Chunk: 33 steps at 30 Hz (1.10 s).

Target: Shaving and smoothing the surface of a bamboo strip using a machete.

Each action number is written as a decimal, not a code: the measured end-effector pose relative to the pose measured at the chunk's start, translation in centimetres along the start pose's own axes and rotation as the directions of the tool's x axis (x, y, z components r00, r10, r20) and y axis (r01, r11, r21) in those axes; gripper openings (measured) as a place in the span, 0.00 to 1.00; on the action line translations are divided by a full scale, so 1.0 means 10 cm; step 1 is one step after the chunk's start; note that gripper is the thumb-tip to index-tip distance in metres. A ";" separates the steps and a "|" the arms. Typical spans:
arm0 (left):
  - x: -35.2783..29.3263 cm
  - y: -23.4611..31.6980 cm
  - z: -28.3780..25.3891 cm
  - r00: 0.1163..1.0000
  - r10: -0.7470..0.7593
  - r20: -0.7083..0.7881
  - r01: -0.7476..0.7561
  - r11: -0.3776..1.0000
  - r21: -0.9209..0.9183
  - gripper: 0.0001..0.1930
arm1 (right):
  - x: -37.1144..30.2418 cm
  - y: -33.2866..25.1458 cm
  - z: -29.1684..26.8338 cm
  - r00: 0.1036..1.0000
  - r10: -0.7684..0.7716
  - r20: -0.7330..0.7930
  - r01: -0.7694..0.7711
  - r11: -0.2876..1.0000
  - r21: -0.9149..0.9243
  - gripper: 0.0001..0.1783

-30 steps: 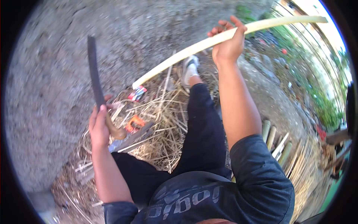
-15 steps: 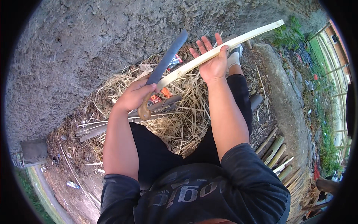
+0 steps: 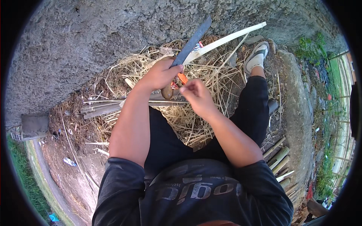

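My left hand (image 3: 158, 75) is closed round a machete (image 3: 192, 41), whose dark blade points up and right. The machete's brown wooden handle end sticks out below the fist. A pale split bamboo strip (image 3: 230, 35) runs from the same hand, passing behind the blade, and reaches toward the upper right. To the right of the handle, my right hand (image 3: 200, 98) has its fingers curled in, thumb against them. Whatever those fingers may hold is too small to make out. An orange scrap (image 3: 182, 78) shows between the two hands.
Bamboo shavings (image 3: 188, 128) heap between my legs, with grey split pieces (image 3: 102, 108) lying across them. A rough wall (image 3: 75, 49) rises ahead. Cut bamboo lengths (image 3: 279, 158) lie on the right beside a concrete ledge (image 3: 296, 98). My shod foot (image 3: 258, 56) rests near the wall.
My right hand has come off the bamboo strip and moved down and left to near the machete handle, its fingers curling. The left hand, machete and strip have shifted right.
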State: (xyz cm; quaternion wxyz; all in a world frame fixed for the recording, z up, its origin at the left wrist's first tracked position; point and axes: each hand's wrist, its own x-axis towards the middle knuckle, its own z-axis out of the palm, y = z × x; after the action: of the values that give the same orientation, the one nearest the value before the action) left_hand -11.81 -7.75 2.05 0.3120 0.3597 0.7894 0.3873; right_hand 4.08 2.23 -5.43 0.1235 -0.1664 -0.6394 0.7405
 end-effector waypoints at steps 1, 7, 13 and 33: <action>0.04 0.00 0.03 1.000 -0.024 -0.008 0.024 1.000 0.010 0.17 | 0.04 0.12 0.05 1.000 0.003 0.025 -0.005 0.999 0.048 0.20; 0.09 -0.13 0.10 0.995 -0.097 0.026 0.097 0.995 0.021 0.17 | 0.10 -0.15 0.27 0.962 0.219 0.164 -0.268 0.876 0.401 0.29; 0.05 -0.02 0.05 0.973 -0.178 0.145 0.184 0.983 -0.030 0.20 | 0.17 -0.11 0.23 0.969 0.189 0.161 -0.243 0.852 0.464 0.20; -0.45 -0.17 -0.34 0.902 -0.324 -0.284 0.428 0.599 0.676 0.14 | -0.16 -0.37 -0.32 1.000 -0.001 -0.003 -0.001 0.807 -0.591 0.22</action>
State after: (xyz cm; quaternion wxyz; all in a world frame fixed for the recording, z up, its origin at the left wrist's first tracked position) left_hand -12.54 -13.43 3.28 0.1657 0.2521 0.9534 -0.0083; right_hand 6.76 5.03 -2.03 0.0664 -0.1976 -0.8377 0.5048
